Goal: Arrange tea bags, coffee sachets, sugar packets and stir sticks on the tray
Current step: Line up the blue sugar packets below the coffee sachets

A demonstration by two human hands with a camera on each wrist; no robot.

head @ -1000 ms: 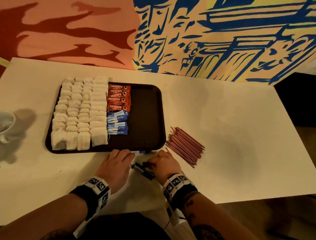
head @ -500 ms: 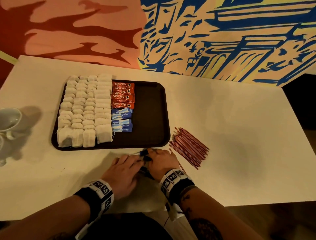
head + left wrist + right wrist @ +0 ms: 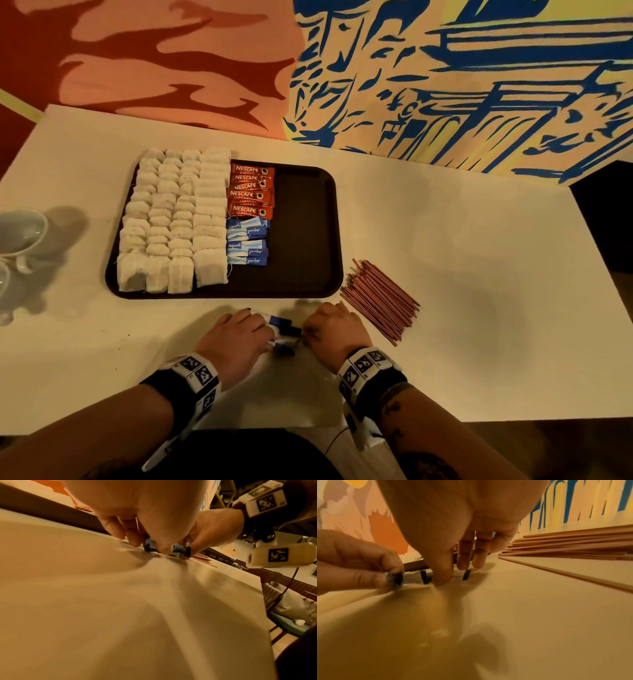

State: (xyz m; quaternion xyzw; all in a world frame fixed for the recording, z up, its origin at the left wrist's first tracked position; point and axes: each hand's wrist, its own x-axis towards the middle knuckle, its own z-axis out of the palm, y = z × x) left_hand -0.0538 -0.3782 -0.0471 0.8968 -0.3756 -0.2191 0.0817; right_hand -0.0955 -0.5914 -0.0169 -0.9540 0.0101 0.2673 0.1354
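A dark brown tray (image 3: 305, 240) holds rows of white tea bags (image 3: 178, 219), red coffee sachets (image 3: 251, 192) and blue sugar packets (image 3: 246, 241). Its right half is bare. Just in front of the tray, a few loose blue sugar packets (image 3: 284, 330) lie bunched on the white table. My left hand (image 3: 263, 329) pinches them from the left and my right hand (image 3: 308, 334) from the right. The left wrist view shows curled fingertips (image 3: 133, 540) on the packets (image 3: 180, 550). The stir sticks (image 3: 380, 298) lie in a pile right of the tray.
White cups (image 3: 20, 233) stand at the table's left edge. A painted wall runs behind the table. The table's near edge (image 3: 479, 419) lies close behind my wrists, and the pile of sticks (image 3: 573, 545) lies just right of my right hand.
Both hands drew together over the loose packets, then eased slightly apart, keeping the packets bunched between the fingertips. The tray's contents have not changed.
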